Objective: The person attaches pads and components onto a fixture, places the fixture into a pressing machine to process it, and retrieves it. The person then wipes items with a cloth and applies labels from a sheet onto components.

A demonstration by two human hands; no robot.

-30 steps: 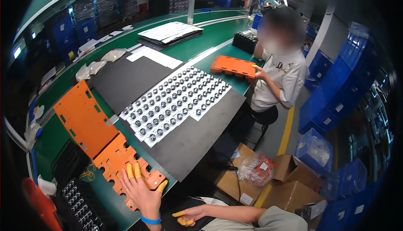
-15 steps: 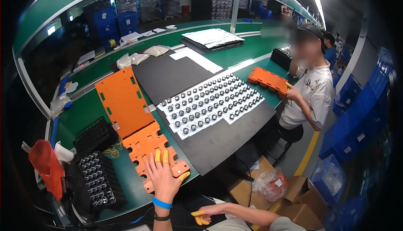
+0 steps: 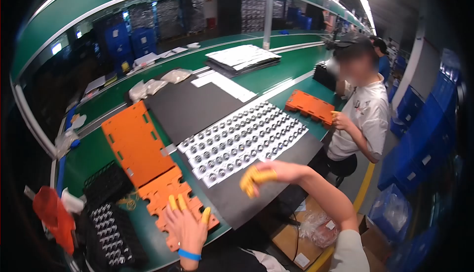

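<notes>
My left hand lies with fingers spread on the notched near section of an orange plastic fixture. Yellow finger cots cover some of its fingertips, and a blue band circles the wrist. My right hand, also in yellow finger cots, hangs over the dark mat. Its fingers bend downward and are smeared by motion; whether anything is between them cannot be made out. Just beyond it, rows of small round black parts stand on white sheets. The flat far section of the fixture extends away to the left.
Black trays, one with shiny round parts, sit at the left. Plastic bags and a stack of sheets lie farther back. A co-worker at the right touches another orange fixture. Cardboard boxes stand below.
My right hand has risen from near my lap to over the dark mat. My left hand stays on the orange fixture. The whole view has shifted slightly.
</notes>
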